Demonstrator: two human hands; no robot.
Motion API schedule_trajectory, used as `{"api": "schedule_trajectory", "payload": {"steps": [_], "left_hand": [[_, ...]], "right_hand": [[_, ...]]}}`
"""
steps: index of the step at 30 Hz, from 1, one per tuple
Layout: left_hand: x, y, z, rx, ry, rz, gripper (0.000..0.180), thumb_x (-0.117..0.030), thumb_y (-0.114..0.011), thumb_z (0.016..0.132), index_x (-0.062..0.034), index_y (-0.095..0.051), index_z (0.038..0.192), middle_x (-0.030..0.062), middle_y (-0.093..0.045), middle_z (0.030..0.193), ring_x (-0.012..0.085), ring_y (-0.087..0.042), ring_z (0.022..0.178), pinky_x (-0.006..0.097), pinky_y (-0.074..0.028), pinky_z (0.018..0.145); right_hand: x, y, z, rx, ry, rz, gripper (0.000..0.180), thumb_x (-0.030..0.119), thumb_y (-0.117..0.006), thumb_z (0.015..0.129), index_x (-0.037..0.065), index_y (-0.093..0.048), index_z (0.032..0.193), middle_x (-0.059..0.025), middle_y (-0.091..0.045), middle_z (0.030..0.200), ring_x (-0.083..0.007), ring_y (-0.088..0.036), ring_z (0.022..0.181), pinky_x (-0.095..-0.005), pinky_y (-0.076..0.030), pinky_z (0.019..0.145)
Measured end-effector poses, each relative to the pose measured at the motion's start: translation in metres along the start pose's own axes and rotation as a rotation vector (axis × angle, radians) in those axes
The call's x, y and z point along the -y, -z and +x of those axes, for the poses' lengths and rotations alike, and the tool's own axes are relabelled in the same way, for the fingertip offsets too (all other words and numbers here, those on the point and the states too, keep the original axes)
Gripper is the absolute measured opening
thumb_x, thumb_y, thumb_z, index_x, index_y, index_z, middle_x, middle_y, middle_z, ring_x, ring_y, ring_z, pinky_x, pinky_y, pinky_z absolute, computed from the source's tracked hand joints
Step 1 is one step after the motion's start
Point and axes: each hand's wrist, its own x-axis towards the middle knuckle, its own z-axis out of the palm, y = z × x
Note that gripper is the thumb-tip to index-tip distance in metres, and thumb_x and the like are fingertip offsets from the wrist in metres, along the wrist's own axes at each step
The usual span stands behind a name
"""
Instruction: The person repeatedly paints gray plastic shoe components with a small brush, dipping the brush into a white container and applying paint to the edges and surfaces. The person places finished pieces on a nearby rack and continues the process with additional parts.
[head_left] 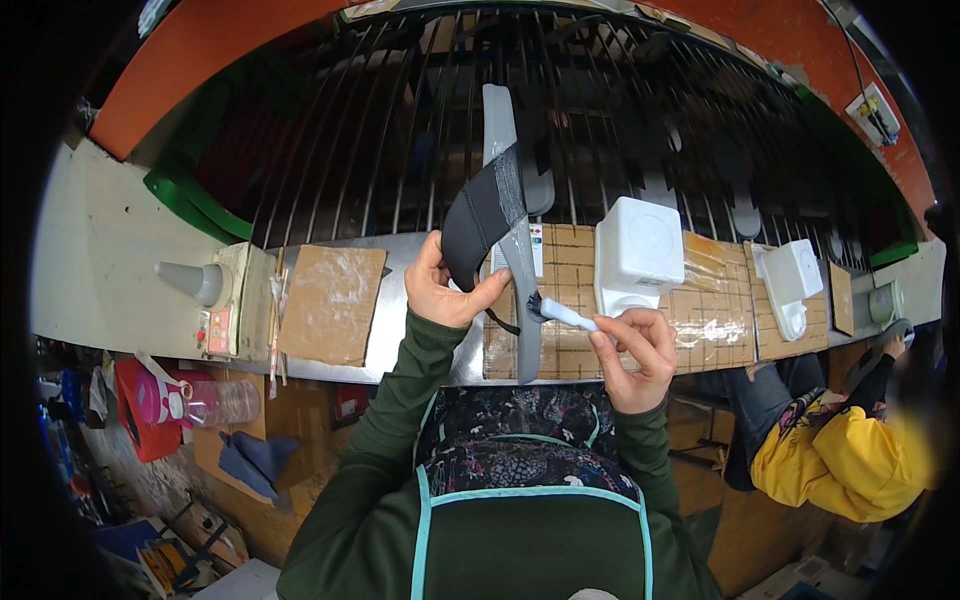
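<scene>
**Both hands raised, fingers closed**

Both forearms, in dark green sleeves, rise from the near edge and bend inward. The left hand (443, 285) is lifted palm inward, thumb and fingers curled in a grasp. The right hand (634, 352) sits slightly nearer and lower, its fingertips pinched together, knuckles turned to the right.

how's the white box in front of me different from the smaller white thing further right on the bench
The white box is larger, cube-like and stands upright, with a round recess on its face. The smaller white device is flatter, lies tilted, and has a narrow part jutting from its lower end. Both are white plastic and sit on the taped cardboard-covered bench.
</scene>
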Motion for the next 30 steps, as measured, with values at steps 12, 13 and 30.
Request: {"api": "schedule_trajectory", "payload": {"steps": [12,13,30], "left_hand": [[0.003,-0.004,0.015,-0.060,0.078,-0.060,0.038,-0.008,-0.079,0.072,-0.0004,-0.053,0.099,0.0051,-0.063,0.090,0.0065,-0.060,0.079,0.020,-0.050,0.070],[0.003,-0.004,0.016,-0.071,0.073,-0.070,0.038,-0.008,-0.079,0.072,-0.0002,-0.053,0.099,0.0054,-0.064,0.089,0.0068,-0.060,0.077,0.020,-0.050,0.068],[0.007,-0.010,0.031,-0.213,0.245,-0.104,0.031,-0.008,-0.076,0.075,-0.0005,-0.058,0.099,0.0063,-0.068,0.088,0.0100,-0.064,0.067,0.022,-0.051,0.047]], "right_hand": [[-0.002,-0.003,-0.002,-0.002,-0.005,-0.004,0.021,0.009,-0.077,0.072,0.007,-0.074,0.093,-0.0021,-0.058,0.083,-0.0116,-0.048,0.064,-0.0286,-0.030,0.072],[-0.002,-0.003,-0.002,-0.004,-0.011,-0.012,0.021,0.009,-0.077,0.072,0.007,-0.074,0.093,-0.0022,-0.058,0.083,-0.0117,-0.048,0.064,-0.0286,-0.030,0.073],[0.000,-0.010,0.003,-0.057,-0.011,0.046,0.022,0.007,-0.078,0.072,0.007,-0.074,0.094,-0.0014,-0.058,0.082,-0.0135,-0.046,0.070,-0.0289,-0.033,0.072]]}}
